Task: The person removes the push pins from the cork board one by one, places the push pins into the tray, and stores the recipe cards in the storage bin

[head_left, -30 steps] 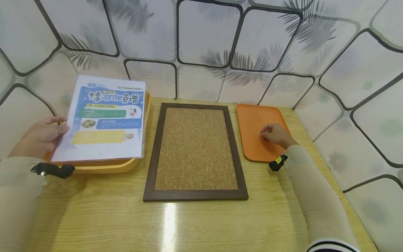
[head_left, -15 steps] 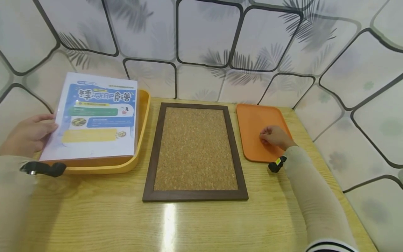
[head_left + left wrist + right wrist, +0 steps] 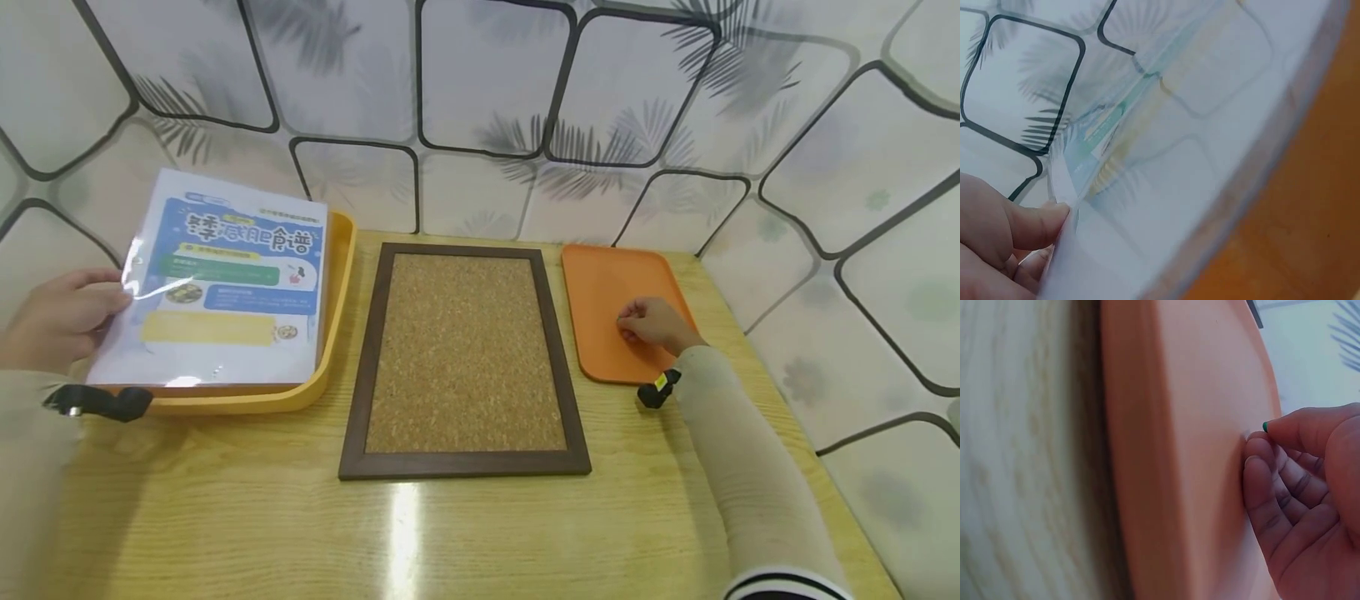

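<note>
My left hand pinches the left edge of a printed poster sheet, glossy as if in clear plastic. It is tilted over the yellow tray, which it largely covers. In the left wrist view, thumb and fingers grip the edge of the bowed sheet, with the orange-lit tray below. My right hand is low over the orange tray. There, in the right wrist view, the thumb and fingertips of the right hand pinch a tiny green object, mostly hidden by the fingers.
A cork board with a dark brown frame lies between the two trays on the wooden table. Patterned wall covering rises right behind the table and along its right side.
My left hand and the poster sheet have moved left, uncovering more of the yellow tray's right side. Glare now shows on the sheet. My right hand has hardly moved.
</note>
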A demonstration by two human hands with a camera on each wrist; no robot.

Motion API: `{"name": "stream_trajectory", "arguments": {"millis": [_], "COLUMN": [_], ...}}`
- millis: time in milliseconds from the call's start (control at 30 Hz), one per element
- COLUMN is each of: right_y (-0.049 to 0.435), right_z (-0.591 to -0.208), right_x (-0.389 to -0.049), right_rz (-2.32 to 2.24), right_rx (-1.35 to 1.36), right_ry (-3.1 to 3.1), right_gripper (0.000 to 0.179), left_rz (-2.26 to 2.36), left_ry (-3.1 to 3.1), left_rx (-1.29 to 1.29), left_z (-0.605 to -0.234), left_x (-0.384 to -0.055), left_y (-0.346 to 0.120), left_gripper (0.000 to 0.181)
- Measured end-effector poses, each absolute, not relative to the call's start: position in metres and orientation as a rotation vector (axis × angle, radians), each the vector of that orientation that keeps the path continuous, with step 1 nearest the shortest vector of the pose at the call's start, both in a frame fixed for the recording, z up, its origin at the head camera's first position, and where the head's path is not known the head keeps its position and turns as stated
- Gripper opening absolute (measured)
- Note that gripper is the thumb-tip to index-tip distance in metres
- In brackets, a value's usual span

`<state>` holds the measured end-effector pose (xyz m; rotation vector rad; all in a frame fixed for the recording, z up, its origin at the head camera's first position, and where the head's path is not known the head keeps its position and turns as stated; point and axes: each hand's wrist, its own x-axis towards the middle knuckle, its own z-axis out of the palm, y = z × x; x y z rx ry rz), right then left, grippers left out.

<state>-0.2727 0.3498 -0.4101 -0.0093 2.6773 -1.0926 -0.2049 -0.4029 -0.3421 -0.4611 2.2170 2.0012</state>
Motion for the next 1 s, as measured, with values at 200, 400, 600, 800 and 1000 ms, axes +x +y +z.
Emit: {"name": "stream_trajectory", "arguments": {"millis": [200,400,600,800,1000], "right_y": [0.348,0.347,0.348,0.346,0.348], "right_z": [-0.41,-0.411,-0.41,-0.408,-0.408], "right_x": [-0.272,-0.271,-0.271,-0.271,-0.273], "right_rz": [-1.107,-1.088,-1.09,-1.094,-1.064], "right_rx": [-0.02,-0.029,-0.021,-0.027,-0.013], "right_ry": [2.675,2.671,2.661,2.664,2.675], "right_gripper": [0.016,0.017,0.017,0.018,0.019], "left_rz": [1.546,1.466,1.417,1.412,1.348], "left_ry": [2.547,2.555,2.566,2.59,2.625], "left_rx": [-0.595,-0.64,-0.658,-0.533,-0.531], "left_z": [-0.344,-0.346,-0.347,-0.345,-0.348], "left_x": [-0.209,-0.208,-0.208,-0.208,-0.212], "left_y": [-0.396,-0.395,-0.39,-0.396,-0.395], "left_gripper": [0.018,0.02,0.05,0.048,0.057]}}
